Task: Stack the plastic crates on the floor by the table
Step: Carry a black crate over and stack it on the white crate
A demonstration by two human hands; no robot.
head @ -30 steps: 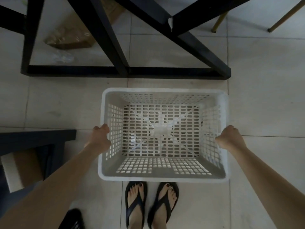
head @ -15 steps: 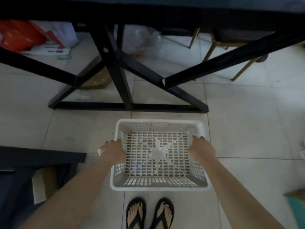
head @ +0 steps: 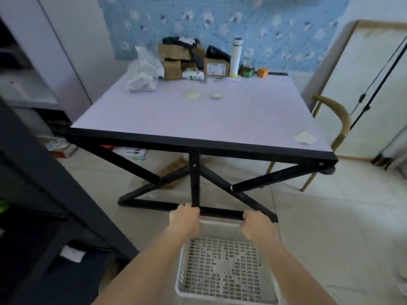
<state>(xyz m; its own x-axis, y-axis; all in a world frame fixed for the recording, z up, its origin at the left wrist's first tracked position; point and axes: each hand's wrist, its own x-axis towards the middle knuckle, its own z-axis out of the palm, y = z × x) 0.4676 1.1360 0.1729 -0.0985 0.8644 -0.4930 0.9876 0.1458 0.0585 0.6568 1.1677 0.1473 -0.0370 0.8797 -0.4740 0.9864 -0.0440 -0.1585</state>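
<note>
White slotted plastic crate (head: 222,269) (open top up) before the table (head: 198,119)

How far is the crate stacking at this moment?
Done: no finished stack is visible. In hand: the left hand and right hand grip one white perforated crate beside the black-framed table. Left: nesting it with another crate, none in view.

I see cardboard boxes (head: 174,60), a white bottle (head: 236,56) and a small orange box (head: 263,72) at the far edge of the tabletop (head: 198,115).
</note>
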